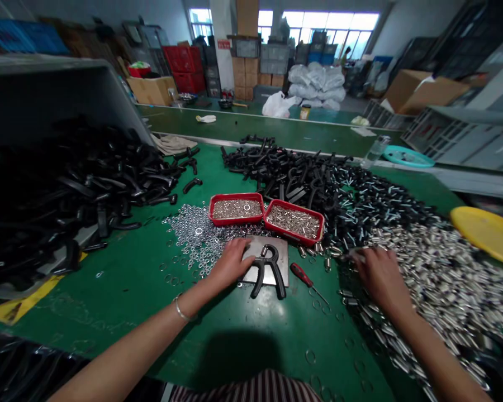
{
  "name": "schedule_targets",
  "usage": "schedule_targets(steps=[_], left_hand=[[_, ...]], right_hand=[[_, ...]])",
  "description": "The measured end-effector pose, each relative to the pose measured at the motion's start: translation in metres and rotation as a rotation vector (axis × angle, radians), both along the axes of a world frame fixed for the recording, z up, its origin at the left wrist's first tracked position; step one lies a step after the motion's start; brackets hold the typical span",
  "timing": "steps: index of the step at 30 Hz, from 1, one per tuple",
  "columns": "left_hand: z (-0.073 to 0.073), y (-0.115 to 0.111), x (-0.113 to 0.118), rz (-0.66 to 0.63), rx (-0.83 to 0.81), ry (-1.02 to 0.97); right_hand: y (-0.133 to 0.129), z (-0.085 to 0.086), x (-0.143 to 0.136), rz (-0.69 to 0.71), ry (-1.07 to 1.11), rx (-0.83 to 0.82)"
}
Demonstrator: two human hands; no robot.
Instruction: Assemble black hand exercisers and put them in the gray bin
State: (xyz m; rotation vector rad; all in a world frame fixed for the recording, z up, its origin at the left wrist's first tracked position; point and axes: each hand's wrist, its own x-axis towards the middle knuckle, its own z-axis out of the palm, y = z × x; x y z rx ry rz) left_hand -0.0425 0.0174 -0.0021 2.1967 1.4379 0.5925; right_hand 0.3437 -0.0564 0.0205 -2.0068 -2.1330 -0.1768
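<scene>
My left hand (233,258) reaches to a metal plate (284,245), its thumb against a black hand grip (272,262) with two legs and a rounded top. The hand's other fingertips lie at the plate's upper left edge. To the right, my right hand (377,271) is at the edge of the silvery cylinder pile (436,273), fingers bent over small parts; what they hold, if anything, is too blurred to tell. A red-handled screwdriver (302,275) lies between the plate and my right hand.
Two red trays (237,221) of small metal parts stand behind the plate. Silver nuts (193,234) lie left of them. Black handles (109,178) spill from a grey bin at left; more black parts (285,173) are heaped behind. A yellow lid (488,234) is at right.
</scene>
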Motion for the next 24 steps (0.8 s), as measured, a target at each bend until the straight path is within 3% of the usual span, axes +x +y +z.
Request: schedule_targets(steps=[4,7,11,15,19,24], left_hand=[[-0.007,-0.019,0.012,-0.04,0.035,0.079],[-0.005,-0.018,0.019,-0.025,0.013,0.111],[-0.006,-0.008,0.013,-0.037,-0.018,0.034],[-0.016,-0.006,0.002,-0.068,-0.036,-0.073],[-0.02,-0.007,-0.001,-0.052,-0.078,-0.116],[-0.017,-0.006,0.0,-0.051,-0.098,-0.127]], right_hand=[[-0.008,-0.019,-0.072,0.137,0.107,-0.298],[-0.002,-0.024,-0.098,0.135,0.068,-0.442],[0.017,-0.003,-0.087,0.12,0.226,-0.33],[0.035,0.018,-0.099,0.117,0.702,-0.156],[0.05,0.004,-0.148,0.06,1.298,-0.177],[0.065,-0.027,-0.184,0.078,1.466,-0.21]])
